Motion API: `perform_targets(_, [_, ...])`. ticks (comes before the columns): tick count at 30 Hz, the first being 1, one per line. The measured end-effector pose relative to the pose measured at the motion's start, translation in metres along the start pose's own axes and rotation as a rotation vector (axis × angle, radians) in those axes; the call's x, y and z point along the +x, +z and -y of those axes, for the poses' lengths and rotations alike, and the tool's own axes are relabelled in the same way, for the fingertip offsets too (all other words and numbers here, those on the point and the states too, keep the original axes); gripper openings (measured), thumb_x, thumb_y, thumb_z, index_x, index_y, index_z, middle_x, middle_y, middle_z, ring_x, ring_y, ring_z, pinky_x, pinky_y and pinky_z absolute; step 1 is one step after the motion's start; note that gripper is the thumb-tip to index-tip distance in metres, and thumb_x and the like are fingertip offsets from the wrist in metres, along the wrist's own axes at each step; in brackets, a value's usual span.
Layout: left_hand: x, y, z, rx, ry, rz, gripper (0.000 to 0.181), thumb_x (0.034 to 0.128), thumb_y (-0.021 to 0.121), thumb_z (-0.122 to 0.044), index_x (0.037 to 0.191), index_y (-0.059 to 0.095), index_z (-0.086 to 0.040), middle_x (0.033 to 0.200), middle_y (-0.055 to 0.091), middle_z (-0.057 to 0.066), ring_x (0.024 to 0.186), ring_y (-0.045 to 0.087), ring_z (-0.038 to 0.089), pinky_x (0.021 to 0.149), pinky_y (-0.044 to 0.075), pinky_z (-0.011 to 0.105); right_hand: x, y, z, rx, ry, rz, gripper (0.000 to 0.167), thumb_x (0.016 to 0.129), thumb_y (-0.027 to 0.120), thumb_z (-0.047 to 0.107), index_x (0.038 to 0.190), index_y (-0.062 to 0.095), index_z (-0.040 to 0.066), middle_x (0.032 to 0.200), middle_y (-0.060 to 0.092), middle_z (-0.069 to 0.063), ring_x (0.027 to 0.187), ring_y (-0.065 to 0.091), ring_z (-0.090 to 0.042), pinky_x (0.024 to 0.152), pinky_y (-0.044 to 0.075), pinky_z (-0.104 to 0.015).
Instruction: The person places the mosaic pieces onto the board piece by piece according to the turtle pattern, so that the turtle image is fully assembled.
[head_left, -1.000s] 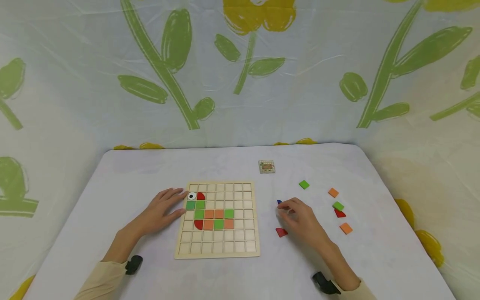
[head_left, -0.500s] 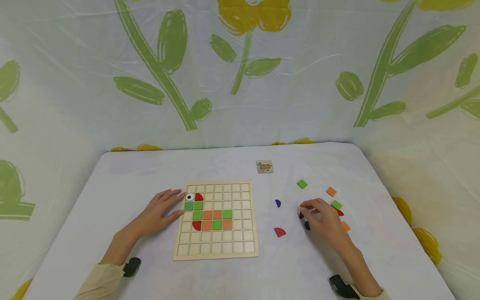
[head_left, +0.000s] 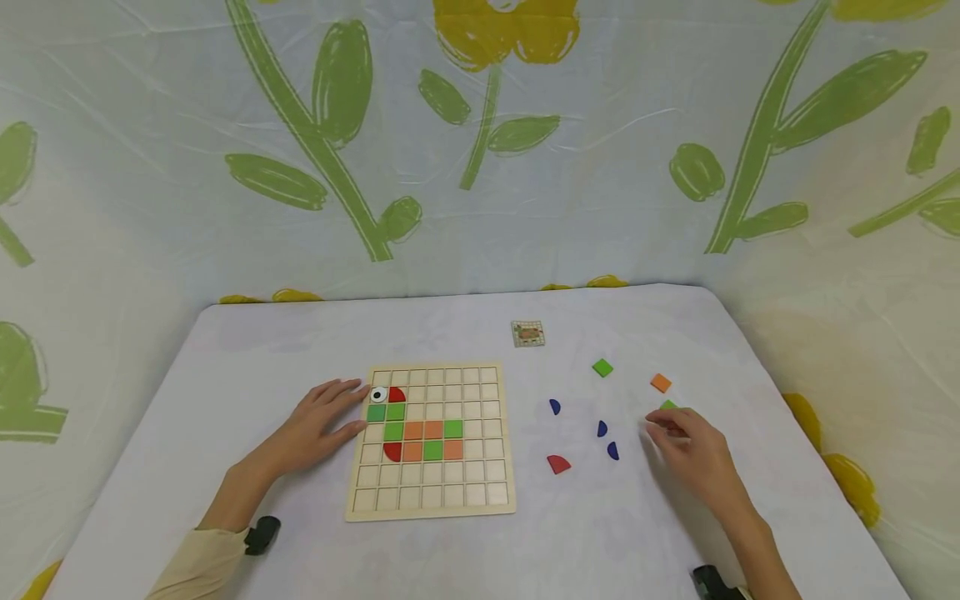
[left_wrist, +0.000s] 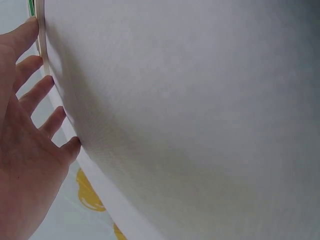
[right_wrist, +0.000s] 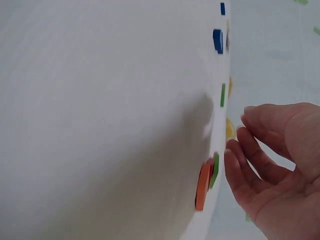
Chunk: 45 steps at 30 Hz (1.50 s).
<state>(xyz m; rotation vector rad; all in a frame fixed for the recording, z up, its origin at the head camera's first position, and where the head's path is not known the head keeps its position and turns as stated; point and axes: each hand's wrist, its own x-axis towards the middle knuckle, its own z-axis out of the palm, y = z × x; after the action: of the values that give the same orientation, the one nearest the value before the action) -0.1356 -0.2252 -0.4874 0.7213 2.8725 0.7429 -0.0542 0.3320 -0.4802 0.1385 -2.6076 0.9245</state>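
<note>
My left hand [head_left: 318, 425] lies with spread fingers at the left edge of a wooden grid board [head_left: 427, 498]; thumb and fingertips touch it. On the board sit a round eye piece [head_left: 378, 395], red quarter-circles [head_left: 392, 452], and several green [head_left: 433, 450] and orange squares [head_left: 413, 451]. My right hand [head_left: 693, 454], fingers loosely bent and holding nothing visible, hovers at the right among loose pieces. Just beyond its fingers a green square [head_left: 668, 405] shows partly. In the right wrist view, an orange piece [right_wrist: 202, 187] and a green piece [right_wrist: 215, 170] lie beside the fingers [right_wrist: 240, 172].
Left of my right hand lie blue half-circles [head_left: 555, 407] and a red quarter-circle [head_left: 558, 464]. Farther back are a green square [head_left: 602, 367], an orange square [head_left: 660, 382] and a small picture card [head_left: 528, 333]. A flowered cloth [head_left: 585, 225] stands behind the white table [head_left: 300, 333].
My right hand has moved rightward from near the first blue half-circle, uncovering the blue pieces and covering the red and orange ones at right. My left hand stays at the board.
</note>
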Motion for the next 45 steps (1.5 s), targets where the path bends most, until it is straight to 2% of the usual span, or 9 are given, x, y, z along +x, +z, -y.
perform_targets(5, [-0.001, 0.0, 0.0, -0.003, 0.003, -0.004, 0.059, 0.1024, 0.065, -0.037, 0.154, 0.049, -0.013, 0.158, 0.043, 0.016, 0.147, 0.027, 0.046, 0.115, 0.025, 0.069, -0.006, -0.011, -0.008, -0.004, 0.018, -0.011, 0.02, 0.086, 0.08, -0.004, 0.104, 0.074, 0.002, 0.097, 0.07, -0.006, 0.085, 0.059, 0.003, 0.074, 0.046, -0.003])
perform_targets(12, [-0.001, -0.001, 0.0, 0.004, 0.011, -0.014, 0.059, 0.1024, 0.065, -0.037, 0.153, 0.05, -0.012, 0.157, 0.044, 0.016, 0.147, 0.028, 0.045, 0.114, 0.026, 0.069, -0.014, -0.022, -0.019, -0.045, 0.057, 0.003, 0.019, 0.088, 0.08, 0.002, 0.106, 0.075, 0.005, 0.101, 0.071, -0.006, 0.092, 0.059, 0.001, 0.079, 0.042, -0.003])
perform_targets(19, [-0.001, -0.001, 0.002, 0.006, 0.01, -0.007, 0.059, 0.1022, 0.065, -0.037, 0.153, 0.05, -0.013, 0.158, 0.044, 0.015, 0.147, 0.028, 0.045, 0.115, 0.027, 0.068, -0.019, -0.026, -0.025, -0.048, 0.014, 0.011, 0.027, 0.08, 0.084, -0.003, 0.105, 0.075, 0.001, 0.098, 0.07, -0.009, 0.087, 0.059, 0.0, 0.076, 0.043, -0.003])
perform_targets(26, [-0.001, 0.001, 0.002, 0.002, 0.009, -0.004, 0.059, 0.1019, 0.066, -0.037, 0.153, 0.05, -0.013, 0.157, 0.044, 0.015, 0.147, 0.028, 0.045, 0.115, 0.026, 0.068, -0.021, -0.028, -0.025, 0.001, 0.042, 0.065, 0.024, 0.084, 0.082, -0.003, 0.106, 0.074, 0.001, 0.096, 0.068, -0.007, 0.084, 0.058, 0.003, 0.07, 0.047, -0.005])
perform_targets(34, [-0.001, 0.0, 0.001, -0.001, 0.007, 0.0, 0.059, 0.1022, 0.065, -0.037, 0.154, 0.049, -0.013, 0.158, 0.043, 0.015, 0.147, 0.028, 0.044, 0.116, 0.025, 0.068, -0.018, -0.029, -0.023, -0.025, 0.078, 0.127, 0.027, 0.084, 0.083, 0.0, 0.109, 0.074, 0.003, 0.101, 0.07, -0.006, 0.086, 0.061, -0.003, 0.07, 0.049, -0.005])
perform_targets(41, [-0.001, 0.0, -0.001, -0.003, 0.004, 0.002, 0.06, 0.1021, 0.065, -0.037, 0.154, 0.049, -0.013, 0.158, 0.043, 0.015, 0.148, 0.027, 0.044, 0.115, 0.025, 0.069, -0.015, -0.032, -0.019, -0.047, 0.079, 0.16, 0.027, 0.083, 0.085, 0.002, 0.108, 0.074, 0.003, 0.096, 0.067, -0.004, 0.084, 0.059, -0.002, 0.068, 0.053, -0.011])
perform_targets(45, [-0.001, 0.0, -0.002, -0.007, 0.004, 0.003, 0.06, 0.102, 0.065, -0.037, 0.154, 0.049, -0.013, 0.159, 0.043, 0.016, 0.148, 0.027, 0.044, 0.115, 0.025, 0.069, -0.013, -0.032, -0.017, -0.061, 0.121, 0.187, 0.025, 0.083, 0.085, 0.005, 0.106, 0.075, 0.002, 0.094, 0.065, -0.004, 0.082, 0.058, -0.003, 0.069, 0.054, -0.011])
